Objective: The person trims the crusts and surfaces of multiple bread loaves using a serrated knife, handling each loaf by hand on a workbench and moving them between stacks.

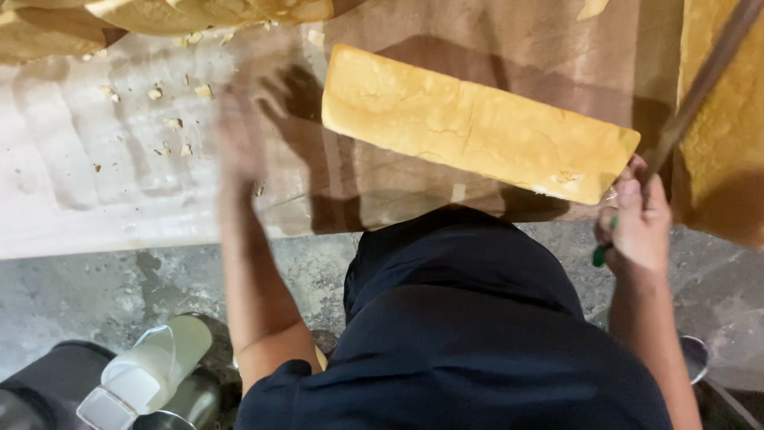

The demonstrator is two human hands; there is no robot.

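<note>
One long loaf [477,131], pale golden, rectangular, lies aslant on a brown paper-covered worktop [549,40], its near end beside the right hand.

Right hand [641,219]: fingers closed around a green-ended handle [601,253]; a long thin blade [700,87] runs up and away from it, held off the loaf. Firm hold, by the look of it.

Left hand [239,131]: blurred with motion, over the white part of the worktop, well apart from the loaf; fingers seem spread and hold nothing, though the blur leaves this uncertain.

Crumbs [171,119]: scattered on the white surface near the left hand.

Further loaves: one at the top left [199,12], one at the right edge [724,135], both partly out of view.

Below the worktop: a light-coloured flask with a strap [155,370] on a concrete floor.

Step in hand, as judged: the worktop is being brushed free of crumbs, knife ready. A next cut would call for the left hand to steady the loaf and the blade to be squared across it.
</note>
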